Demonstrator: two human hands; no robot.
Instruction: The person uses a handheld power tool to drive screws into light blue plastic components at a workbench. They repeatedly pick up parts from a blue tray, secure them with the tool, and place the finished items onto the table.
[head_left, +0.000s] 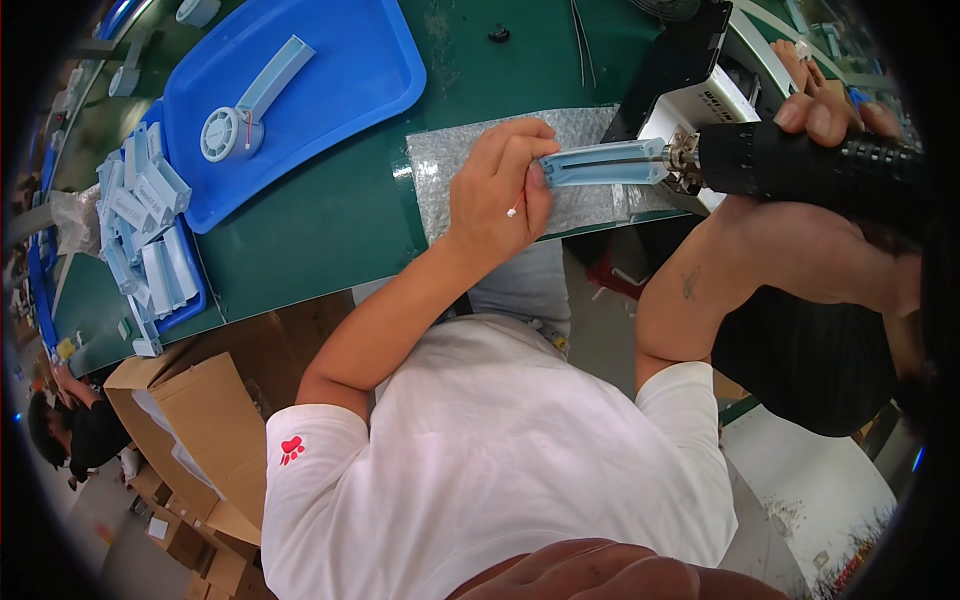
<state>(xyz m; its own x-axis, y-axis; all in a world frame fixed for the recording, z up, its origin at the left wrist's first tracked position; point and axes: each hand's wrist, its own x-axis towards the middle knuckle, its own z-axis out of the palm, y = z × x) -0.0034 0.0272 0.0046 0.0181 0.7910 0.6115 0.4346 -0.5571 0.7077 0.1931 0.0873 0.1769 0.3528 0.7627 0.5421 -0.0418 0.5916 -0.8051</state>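
My left hand (500, 190) is closed round the left end of a long, pale blue plastic handle shell (605, 165), thumb below and fingers above. A thin wire with a small white connector (512, 211) hangs over the back of that hand. With my right hand (828, 118) I grip a thick black cylindrical tool (740, 158), which looks like an electric screwdriver. Its metal nose (684, 158) meets the shell's right end, where the exact contact is hidden. Beneath the shell lies a sheet of bubble wrap (440, 180) on the green tabletop (320, 270).
A blue tray (350, 120) holds a pale blue fan unit (232, 133) with a handle. Left of it, several pale blue shells (150, 205) are heaped over another blue tray. A white box (705, 100) stands behind the tool. An open carton (210, 420) sits below the table's left edge.
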